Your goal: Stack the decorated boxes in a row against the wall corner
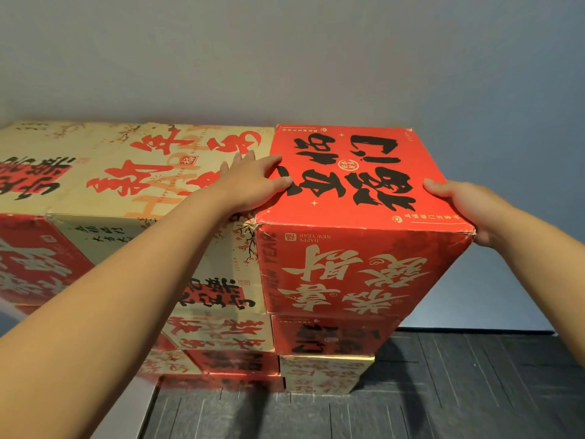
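- Red box (357,182) sits on top of the rightmost stack, its far edge close to the grey wall (285,58)
- Left hand (250,182) is pressed against the box's left side, thumb hooked over the top edge, fingers spread along the seam with the cream box (126,166) just beside it
- Right hand (465,207) clasps the box's right edge near the front corner, thumb on top, fingers hidden behind the side
- Beyond the right hand the wall is bare, and dark floor (474,391) lies open below
- Below the hands, a second red box (332,335) and a cream-and-gold box (323,373) carry the stack, front edges roughly flush
- Left of the left hand, stacked boxes fill the row without gaps
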Available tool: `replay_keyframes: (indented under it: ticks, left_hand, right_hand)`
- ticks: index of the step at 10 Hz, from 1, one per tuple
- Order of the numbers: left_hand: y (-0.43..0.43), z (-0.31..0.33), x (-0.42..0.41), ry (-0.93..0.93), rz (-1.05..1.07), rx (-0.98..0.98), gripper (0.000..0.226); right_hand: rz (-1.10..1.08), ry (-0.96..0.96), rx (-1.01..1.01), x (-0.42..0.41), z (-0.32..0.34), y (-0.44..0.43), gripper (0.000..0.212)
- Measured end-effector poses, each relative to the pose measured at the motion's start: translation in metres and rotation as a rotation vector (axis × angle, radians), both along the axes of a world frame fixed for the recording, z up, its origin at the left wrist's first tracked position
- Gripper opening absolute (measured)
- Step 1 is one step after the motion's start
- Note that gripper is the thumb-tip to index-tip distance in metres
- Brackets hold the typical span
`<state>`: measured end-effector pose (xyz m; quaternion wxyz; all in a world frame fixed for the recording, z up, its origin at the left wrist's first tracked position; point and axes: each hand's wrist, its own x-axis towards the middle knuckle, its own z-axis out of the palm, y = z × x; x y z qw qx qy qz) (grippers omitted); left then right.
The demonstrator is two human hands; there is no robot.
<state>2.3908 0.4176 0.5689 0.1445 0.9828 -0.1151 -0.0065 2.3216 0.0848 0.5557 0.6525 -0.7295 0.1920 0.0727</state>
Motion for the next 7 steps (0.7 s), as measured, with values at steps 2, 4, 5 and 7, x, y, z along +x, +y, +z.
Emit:
replay_keyframes:
  ticks: [2,4,5,7]
  left_hand:
    - [0.002,-0.004,0.001,-0.015,-0.012,0.043,0.063]
    - [0.001,-0.007,0.004,-0.016,-0.005,0.065,0.064]
    - [0.001,-0.004,0.001,0.000,-0.008,0.073,0.064]
    - [0.006,0.039,-0.040,-0.074,-0.021,-0.187,0.066]
  right_hand:
    - [-0.015,0.011,0.004,0.001,-0.002,0.002,0.037]
    - [-0.023,0.033,-0.001,-0.003,0.004,0.009,0.041]
    - [-0.003,0.050,-0.061,-0.006,0.007,0.009,0.046]
    - [-0.105,-0.143,-0.316,-0.018,0.036,0.005,0.084]
